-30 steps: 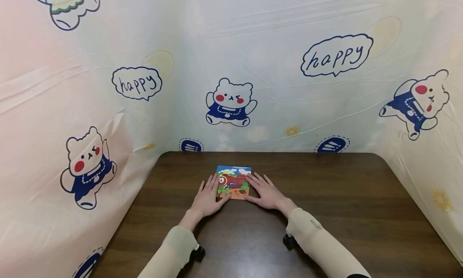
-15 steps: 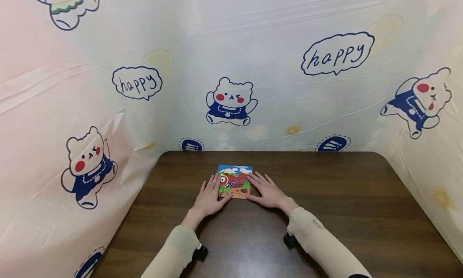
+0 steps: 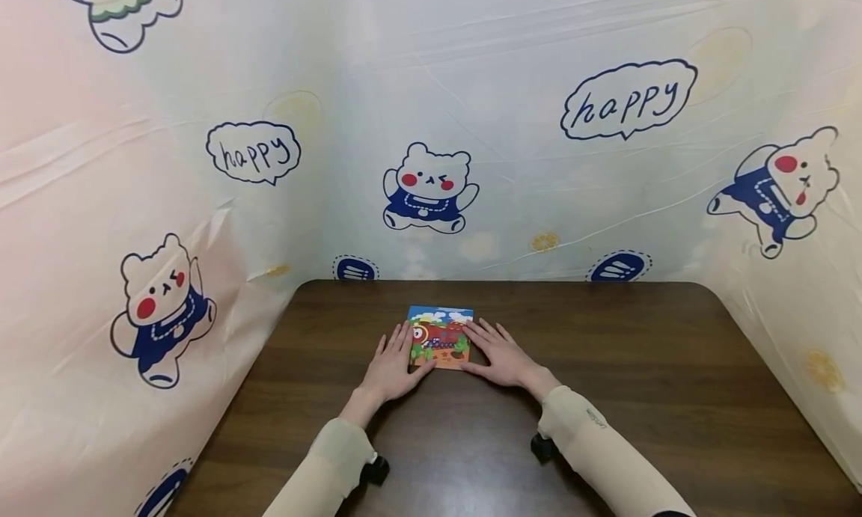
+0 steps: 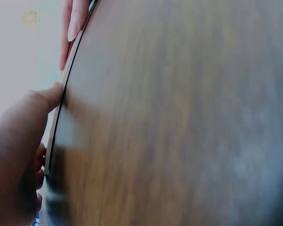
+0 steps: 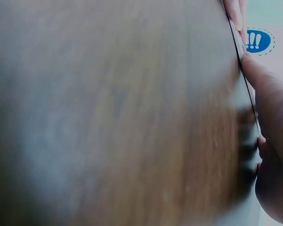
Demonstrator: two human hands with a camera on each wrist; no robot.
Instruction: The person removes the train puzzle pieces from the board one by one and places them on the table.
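A thin square picture board (image 3: 441,336), printed with a cartoon red train, blue sky and clouds, lies flat on the dark wooden table (image 3: 606,352). My left hand (image 3: 392,367) rests at its left side, fingers straight along that edge and thumb at the near left corner. On the other side my right hand (image 3: 501,356) mirrors it, fingertips overlapping the right edge and thumb at the near right corner. In the left wrist view my left thumb (image 4: 42,101) touches the board's thin side edge. The right wrist view shows my right thumb (image 5: 262,75) against the near edge.
Behind and beside the table hangs a pale curtain (image 3: 512,165) printed with bears and the word "happy". The table's far edge lies a short way beyond the board. Dark wrist cameras (image 3: 375,470) sit under both light sleeves.
The picture board has slid slightly to the right on the table. Both hands have shifted right along with it, keeping their places at its sides.
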